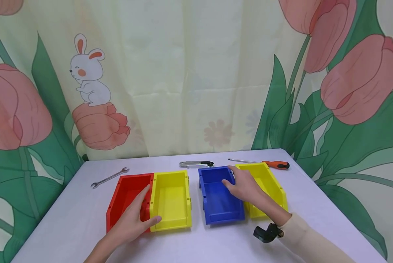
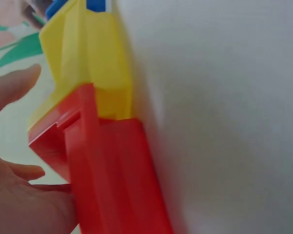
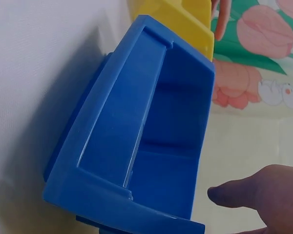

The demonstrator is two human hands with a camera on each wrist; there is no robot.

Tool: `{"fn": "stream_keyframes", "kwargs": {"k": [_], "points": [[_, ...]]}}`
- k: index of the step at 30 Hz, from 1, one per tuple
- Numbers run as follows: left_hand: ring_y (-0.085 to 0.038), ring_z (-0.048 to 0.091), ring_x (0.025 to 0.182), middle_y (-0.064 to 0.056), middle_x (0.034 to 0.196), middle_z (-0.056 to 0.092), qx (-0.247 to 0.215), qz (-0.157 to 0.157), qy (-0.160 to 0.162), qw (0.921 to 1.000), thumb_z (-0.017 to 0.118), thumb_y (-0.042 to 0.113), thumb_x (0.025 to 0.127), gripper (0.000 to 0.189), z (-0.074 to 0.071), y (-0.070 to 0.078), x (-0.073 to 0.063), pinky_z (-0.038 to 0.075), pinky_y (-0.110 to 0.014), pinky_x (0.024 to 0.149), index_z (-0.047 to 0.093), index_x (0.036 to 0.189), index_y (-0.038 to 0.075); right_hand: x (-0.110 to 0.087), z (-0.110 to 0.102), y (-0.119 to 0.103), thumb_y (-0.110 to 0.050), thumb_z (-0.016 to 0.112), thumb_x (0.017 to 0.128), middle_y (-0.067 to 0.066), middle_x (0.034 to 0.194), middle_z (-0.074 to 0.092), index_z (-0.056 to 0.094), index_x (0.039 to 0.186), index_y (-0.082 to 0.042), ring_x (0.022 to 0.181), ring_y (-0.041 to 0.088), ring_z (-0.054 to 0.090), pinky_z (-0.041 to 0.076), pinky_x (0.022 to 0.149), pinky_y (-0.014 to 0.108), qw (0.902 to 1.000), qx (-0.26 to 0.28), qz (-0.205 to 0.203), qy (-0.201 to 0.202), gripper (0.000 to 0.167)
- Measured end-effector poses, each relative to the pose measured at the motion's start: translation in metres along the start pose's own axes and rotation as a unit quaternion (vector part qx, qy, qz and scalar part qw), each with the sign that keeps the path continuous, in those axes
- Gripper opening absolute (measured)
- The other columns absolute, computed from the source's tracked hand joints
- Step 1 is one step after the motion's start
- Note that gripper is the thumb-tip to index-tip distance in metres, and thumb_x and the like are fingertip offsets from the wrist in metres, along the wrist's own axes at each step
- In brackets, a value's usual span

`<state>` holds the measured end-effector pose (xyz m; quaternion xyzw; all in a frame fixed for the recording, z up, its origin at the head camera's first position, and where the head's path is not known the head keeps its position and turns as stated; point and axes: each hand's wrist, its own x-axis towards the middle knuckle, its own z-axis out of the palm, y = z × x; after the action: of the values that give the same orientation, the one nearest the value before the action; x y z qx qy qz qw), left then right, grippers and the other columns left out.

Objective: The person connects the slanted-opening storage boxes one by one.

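Note:
In the head view my left hand point(image 1: 130, 221) hovers over a red bin point(image 1: 118, 190), fingers spread, its thumb over the adjoining yellow bin point(image 1: 170, 201). The left wrist view shows that hand beside the red bin point(image 2: 112, 170); some fingertips are hidden behind its wall. My right hand point(image 1: 245, 184) lies above the seam between a blue bin point(image 1: 220, 202) and a second yellow bin point(image 1: 272, 182). Its fingers are extended near the blue bin's far right corner. From the right wrist, the thumb point(image 3: 234, 193) looks apart from the blue bin; contact of the other fingers cannot be told.
A wrench point(image 1: 110, 178) lies at the table's left. Behind the bins are a utility knife point(image 1: 196, 164) and a screwdriver with an orange and black handle point(image 1: 275, 164). A gap separates the two bin pairs on the white table point(image 1: 199, 243). A printed curtain point(image 1: 183, 80) hangs behind.

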<state>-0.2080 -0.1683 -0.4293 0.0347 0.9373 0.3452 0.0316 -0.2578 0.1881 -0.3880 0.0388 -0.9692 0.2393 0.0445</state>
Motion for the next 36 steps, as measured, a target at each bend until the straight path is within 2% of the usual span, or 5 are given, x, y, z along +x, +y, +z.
{"fn": "stream_keyframes", "kwargs": {"k": [9,14,19,29,36], "points": [[-0.034,0.053,0.138,-0.013,0.159,0.048,0.001,0.000,-0.009,1.0000,0.099,0.030,0.068,0.126,0.0043,-0.0022,0.0049,0.066,-0.048,0.092,0.025,0.169,0.017,0.0008,0.0019,-0.0002,-0.019,0.069,0.102,0.030,0.150,0.058,0.045,0.156,0.005,0.130,0.045,0.065,0.056,0.107,0.060,0.9995,-0.004,0.013,-0.028,0.063],[-0.032,0.054,0.137,-0.011,0.157,0.051,0.010,0.001,-0.020,0.9998,0.100,0.027,0.066,0.129,0.0036,-0.0036,0.0056,0.066,-0.049,0.093,0.023,0.170,0.016,0.0014,0.0018,0.0007,-0.006,0.064,0.101,0.031,0.147,0.060,0.047,0.153,0.007,0.091,0.028,0.070,0.066,0.084,0.041,0.9992,-0.003,0.014,-0.036,0.056],[-0.034,0.052,0.139,-0.010,0.158,0.052,0.020,0.004,-0.026,0.9995,0.100,0.028,0.067,0.130,0.0027,-0.0041,0.0052,0.065,-0.051,0.096,0.023,0.170,0.017,0.0010,0.0031,0.0042,0.000,0.058,0.100,0.034,0.145,0.061,0.047,0.152,0.010,0.062,0.019,0.055,0.051,0.058,0.026,0.9993,0.010,0.007,-0.035,0.054],[-0.031,0.053,0.137,-0.008,0.154,0.055,0.019,0.009,-0.024,0.9995,0.102,0.029,0.062,0.134,0.0012,-0.0070,0.0068,0.065,-0.050,0.093,0.023,0.170,0.019,0.0025,0.0037,0.0044,-0.001,0.059,0.099,0.032,0.148,0.060,0.049,0.152,0.008,0.080,0.022,0.062,0.052,0.068,0.027,0.9995,0.013,0.011,-0.027,0.054],[-0.030,0.053,0.136,-0.007,0.154,0.055,0.010,0.009,-0.025,0.9996,0.103,0.030,0.062,0.134,0.0012,-0.0082,0.0058,0.066,-0.049,0.093,0.024,0.170,0.020,0.0021,0.0058,0.0053,-0.002,0.059,0.099,0.032,0.141,0.064,0.049,0.152,0.008,0.059,0.017,0.047,0.045,0.058,0.024,0.9990,0.031,0.021,-0.025,0.055]]}}
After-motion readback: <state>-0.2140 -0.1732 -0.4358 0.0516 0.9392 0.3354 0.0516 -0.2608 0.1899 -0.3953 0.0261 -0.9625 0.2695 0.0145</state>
